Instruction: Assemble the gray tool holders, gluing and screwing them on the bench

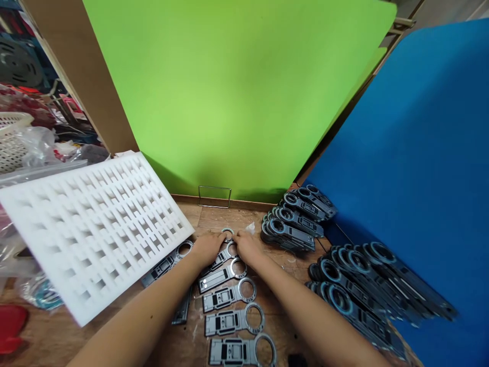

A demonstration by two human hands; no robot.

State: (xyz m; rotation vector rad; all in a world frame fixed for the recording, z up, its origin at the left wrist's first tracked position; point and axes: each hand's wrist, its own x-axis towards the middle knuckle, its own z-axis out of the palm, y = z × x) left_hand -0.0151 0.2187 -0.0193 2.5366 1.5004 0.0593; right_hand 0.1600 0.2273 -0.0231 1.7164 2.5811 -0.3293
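Both my hands meet at the far end of a row of several grey plastic parts [229, 295] with ring-shaped ends, laid out on the wooden table [214, 216]. My left hand [208, 246] and my right hand [247, 243] pinch a small grey ring piece [228, 233] between their fingertips. The fingers of both hands are curled closed around it. One more grey part [168, 262] lies partly under the foam tray at the left.
A white foam tray [95, 224] with many square pockets leans at the left. Two piles of dark parts with blue rings lie at the right [298, 219] [367, 285]. Green [237, 102] and blue [420, 153] boards stand behind. A wire stand [214, 196] sits by the green board.
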